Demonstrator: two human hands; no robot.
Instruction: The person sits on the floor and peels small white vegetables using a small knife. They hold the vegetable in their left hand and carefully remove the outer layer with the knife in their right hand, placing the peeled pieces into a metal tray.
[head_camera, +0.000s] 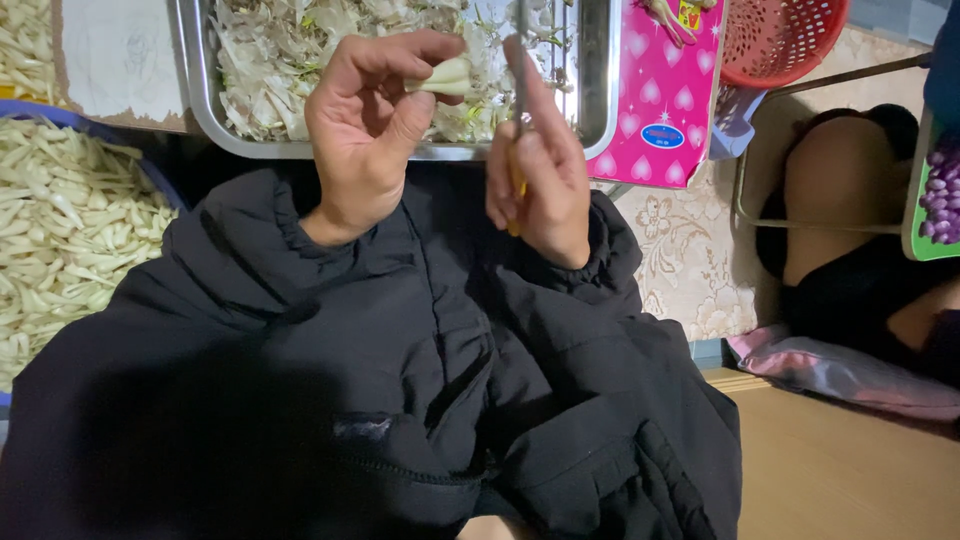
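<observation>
My left hand (368, 125) is closed around a pale, cream-coloured peeled stalk piece (447, 78), pinched between thumb and fingers. My right hand (538, 170) grips a small knife with a yellow handle (516, 185); its thin blade (521, 70) points up beside the stalk piece. Both hands hover above my lap, over the near rim of a metal tray (196, 90) heaped with pale peelings and scraps (270, 60). A black padded jacket (380, 380) covers my lap.
At left a blue basin (120, 130) holds several peeled white pieces (70, 230). A pink box with heart prints (665, 90) and a red plastic basket (785, 35) stand at upper right. Another person in dark clothes (850, 200) sits at right, near purple beads (940, 190).
</observation>
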